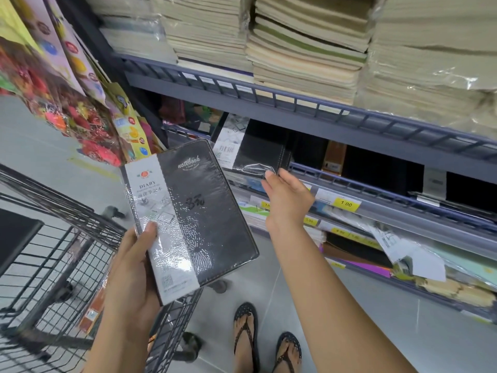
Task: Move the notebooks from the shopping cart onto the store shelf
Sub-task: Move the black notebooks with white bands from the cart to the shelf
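Note:
My left hand (134, 267) grips a black shrink-wrapped notebook (204, 211) with a white "DIARY" band, held above the right edge of the wire shopping cart (53, 251). My right hand (286, 200) reaches toward the middle store shelf (376, 195), fingers spread, its fingertips at the plastic wrap of a black notebook (258, 154) standing on that shelf. More black notebooks (376, 168) stand in a row further right. A brown notebook (92, 310) lies in the cart by my left wrist, and a dark item (16, 238) sits at the cart's left.
Stacks of beige exercise books (309, 47) fill the upper shelf. Yellow price tags (347, 204) line the shelf rail. Colourful hanging packets (67, 103) are at the left. Lower shelves hold flat paper goods (403, 254). My sandalled feet (266, 343) stand on grey floor.

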Demonstrator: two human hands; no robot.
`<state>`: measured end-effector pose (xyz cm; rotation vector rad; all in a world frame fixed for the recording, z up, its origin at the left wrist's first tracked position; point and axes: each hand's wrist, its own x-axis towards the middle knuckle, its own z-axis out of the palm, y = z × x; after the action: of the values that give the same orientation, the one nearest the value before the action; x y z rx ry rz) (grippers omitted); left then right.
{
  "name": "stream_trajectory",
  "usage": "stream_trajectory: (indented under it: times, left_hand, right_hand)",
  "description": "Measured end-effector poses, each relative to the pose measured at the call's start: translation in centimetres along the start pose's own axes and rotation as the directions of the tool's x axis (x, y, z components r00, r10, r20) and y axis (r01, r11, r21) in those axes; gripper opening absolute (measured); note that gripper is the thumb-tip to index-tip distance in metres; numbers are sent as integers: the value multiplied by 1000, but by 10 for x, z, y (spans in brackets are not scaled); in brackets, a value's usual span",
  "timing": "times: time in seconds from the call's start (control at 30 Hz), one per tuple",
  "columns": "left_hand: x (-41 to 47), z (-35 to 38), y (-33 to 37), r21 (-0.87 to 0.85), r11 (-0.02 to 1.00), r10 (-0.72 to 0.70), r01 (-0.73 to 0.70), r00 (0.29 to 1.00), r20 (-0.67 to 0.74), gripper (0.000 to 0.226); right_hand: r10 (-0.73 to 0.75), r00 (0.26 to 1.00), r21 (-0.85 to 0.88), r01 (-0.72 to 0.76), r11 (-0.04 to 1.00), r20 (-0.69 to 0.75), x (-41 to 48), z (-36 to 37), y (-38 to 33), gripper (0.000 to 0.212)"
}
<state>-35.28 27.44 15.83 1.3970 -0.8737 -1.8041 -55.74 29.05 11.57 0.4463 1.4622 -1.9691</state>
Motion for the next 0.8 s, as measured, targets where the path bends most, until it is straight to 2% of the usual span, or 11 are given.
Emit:
stream_trajectory:
  times: [0.1,0.2,0.3,0.4,0.53,0.63,0.7,0.8]
  left_hand:
    - [2,5,3,-9,1000,10,-10,1000,20,17]
    - [6,9,4,-2,1000,8,-8,999,52,12]
    - [14,21,4,29,1000,-9,5,994,109,18]
    - [26,37,7,39,998,-60,56,989,134,22]
    - [41,49,17,156,979,-160,130,967,196,27]
    - [45,53,22,301,948,-181,100,949,256,24]
    - [44,49,21,408,912,-128,43,975,183,17]
    - [37,40,14,361,933,-40,3,995,95,33]
  right_hand:
    - [24,999,-35,-22,999,40,-4,-8,-5,42]
    - [18,997,-235,1,972,81,-17,-24,-10,45]
    - [1,971,-351,86,932,240,-40,-42,-10,32]
    - [39,918,-383,126,915,396,-51,-52,-8,24]
    - [50,941,-315,62,947,335,-39,-55,-5,37]
    - [22,957,-271,59,961,288,-32,-52,-2,36]
    - [-3,965,-220,63,974,264,-32,-48,-1,37]
    - [-34,973,-170,75,983,229,-32,-44,3,38]
